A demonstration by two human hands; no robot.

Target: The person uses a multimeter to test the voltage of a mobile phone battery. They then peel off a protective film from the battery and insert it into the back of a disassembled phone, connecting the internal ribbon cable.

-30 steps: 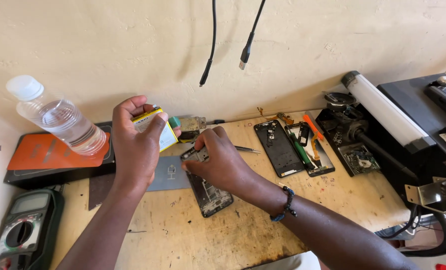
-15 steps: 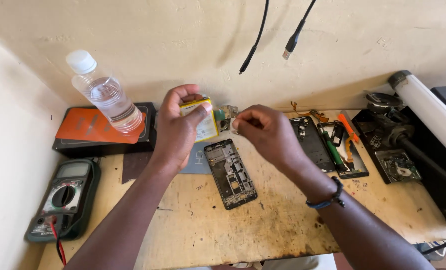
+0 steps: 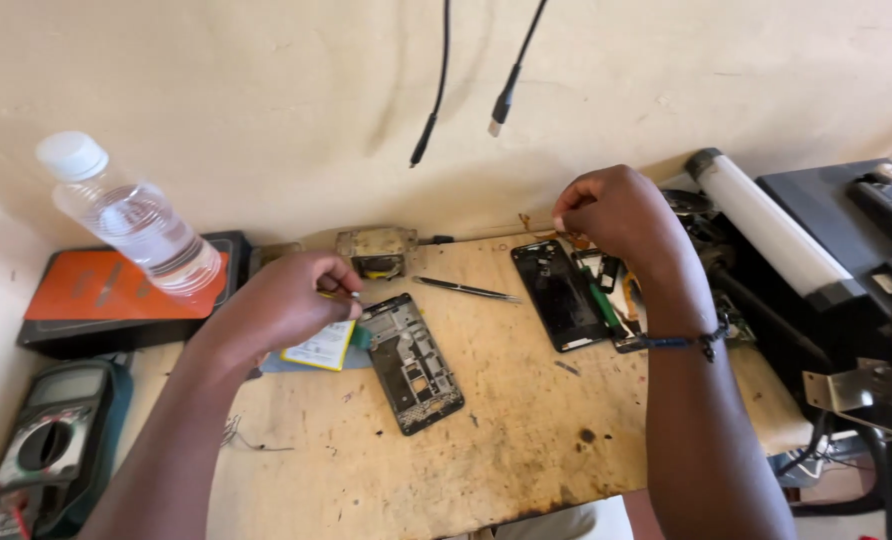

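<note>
My left fingers (image 3: 338, 283) are curled shut around a small thin tool whose tip just shows past them, too small to tell what kind; my left hand (image 3: 281, 305) rests low over the bench (image 3: 526, 420), covering part of a yellow and white battery (image 3: 321, 347) that lies flat beneath it. Just right of that hand, touching the battery's corner, a bare phone frame (image 3: 414, 362) lies flat and slightly slanted, its inner side up. Nearer to me on the left, a multimeter (image 3: 41, 445) sits at the bench edge with a red lead beside it.

My right hand (image 3: 616, 212) is raised further off, fingers pinched together on something tiny and pale at the thumb tip; I cannot tell what it is. A beaded band circles that wrist. Beneath and just left of this hand a dark phone (image 3: 558, 294) lies flat, with a green-handled tool (image 3: 606, 308) and small parts close on its right.

Between my hands, tweezers (image 3: 466, 290) lie flat on the wood, apart from both. Behind them a worn metal block (image 3: 376, 250) stands near the wall. To the far left an orange pad (image 3: 96, 288) on a black tray lies flat, and a clear bottle (image 3: 131, 215) with a white cap shows tilted in front of it. Two cables (image 3: 471, 90) hang down the wall, and a white tube (image 3: 766, 225) slants along the right
</note>
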